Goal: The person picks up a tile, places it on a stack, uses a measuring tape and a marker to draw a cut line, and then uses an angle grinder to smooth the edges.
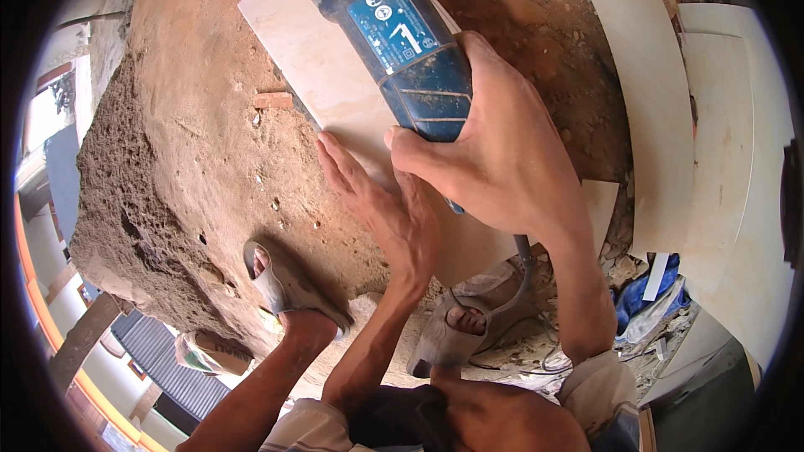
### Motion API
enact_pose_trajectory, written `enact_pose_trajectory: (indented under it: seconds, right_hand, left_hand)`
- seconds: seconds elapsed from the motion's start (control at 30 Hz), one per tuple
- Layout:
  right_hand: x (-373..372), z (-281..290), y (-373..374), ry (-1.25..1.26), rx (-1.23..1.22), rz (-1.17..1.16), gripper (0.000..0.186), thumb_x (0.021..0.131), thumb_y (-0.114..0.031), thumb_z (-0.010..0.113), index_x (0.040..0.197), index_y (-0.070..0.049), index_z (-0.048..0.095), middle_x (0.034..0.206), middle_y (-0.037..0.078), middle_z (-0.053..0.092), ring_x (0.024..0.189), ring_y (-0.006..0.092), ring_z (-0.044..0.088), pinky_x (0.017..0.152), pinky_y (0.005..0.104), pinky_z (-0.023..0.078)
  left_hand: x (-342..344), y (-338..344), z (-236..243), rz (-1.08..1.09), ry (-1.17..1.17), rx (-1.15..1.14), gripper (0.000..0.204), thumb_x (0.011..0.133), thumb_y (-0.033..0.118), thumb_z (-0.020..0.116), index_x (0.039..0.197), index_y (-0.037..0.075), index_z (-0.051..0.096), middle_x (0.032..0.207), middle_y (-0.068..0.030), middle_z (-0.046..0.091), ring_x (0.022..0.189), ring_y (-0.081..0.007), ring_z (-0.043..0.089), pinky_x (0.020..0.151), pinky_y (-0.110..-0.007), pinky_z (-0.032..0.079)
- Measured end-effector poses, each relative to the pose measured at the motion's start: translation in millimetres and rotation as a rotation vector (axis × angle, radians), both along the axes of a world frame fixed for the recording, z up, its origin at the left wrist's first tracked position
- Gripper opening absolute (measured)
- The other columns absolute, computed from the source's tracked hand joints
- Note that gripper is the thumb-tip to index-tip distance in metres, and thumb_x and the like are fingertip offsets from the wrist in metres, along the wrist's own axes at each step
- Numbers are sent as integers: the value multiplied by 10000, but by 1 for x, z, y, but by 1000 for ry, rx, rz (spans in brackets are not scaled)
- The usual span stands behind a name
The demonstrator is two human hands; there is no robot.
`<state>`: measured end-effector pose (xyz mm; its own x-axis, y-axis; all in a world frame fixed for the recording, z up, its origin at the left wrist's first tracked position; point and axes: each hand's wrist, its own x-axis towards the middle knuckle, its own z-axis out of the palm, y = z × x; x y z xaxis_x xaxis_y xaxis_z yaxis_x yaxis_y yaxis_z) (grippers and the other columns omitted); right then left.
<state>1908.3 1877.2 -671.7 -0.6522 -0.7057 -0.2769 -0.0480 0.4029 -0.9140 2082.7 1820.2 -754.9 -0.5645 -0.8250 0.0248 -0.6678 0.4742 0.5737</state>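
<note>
1. The blue angle grinder (402, 42) sits over the pale tile (335, 84); its front end is cut off by the top edge, so the disc is unseen.
2. The right hand (502, 159) has its fingers clamped around the grinder's rear body.
3. The left hand (385, 209) lies flat on the tile just below the grinder, fingers together and outstretched.
4. The grinder's cord (523, 276) runs down behind the right wrist, partly hidden.
5. Two sandalled feet (293, 285) rest below the tile on sandy ground (193, 159).
6. More pale tiles (662, 117) lie right of the grinder.
</note>
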Motion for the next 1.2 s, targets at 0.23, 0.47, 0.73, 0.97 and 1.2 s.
enact_pose_trajectory:
  seconds: [0.23,0.47,0.73,0.97,1.2]
  right_hand:
    - [-13,-8,-16,-45,73,55,567,806,-295,848,1159,85,617,948,267,719,877,390,743,847,483,576]
    - [-23,-25,-27,6,-2,12,571,803,-299,840,1141,107,622,935,282,721,835,372,744,811,474,582]
    - [-29,-36,-43,12,-7,59,502,812,-237,809,1007,186,622,788,345,713,744,443,783,710,478,624]
    - [-32,-44,-52,12,73,67,507,783,-297,814,1082,74,643,749,181,702,645,293,710,671,438,579]
    - [-37,-48,-60,81,40,80,513,774,-303,811,1012,120,645,774,267,683,715,360,732,705,456,582]
  left_hand:
    - [1,-56,49,-363,-222,92,1298,815,359,956,1753,26,123,1802,-318,67,1683,-467,81,1351,-565,191]
    - [4,-78,70,-613,-480,72,1630,494,383,1067,1765,61,99,1814,-298,41,1684,-474,41,1373,-556,128]
    - [4,-86,69,-598,-486,172,1677,437,333,1075,1769,83,88,1815,-293,20,1671,-509,27,1375,-550,144]
    - [-1,-86,73,-595,-538,206,1707,406,294,1076,1763,55,70,1806,-314,5,1671,-505,37,1374,-546,168]
    - [-3,-84,72,-583,-507,226,1686,424,248,1072,1765,70,67,1810,-301,-5,1671,-502,18,1376,-545,176]
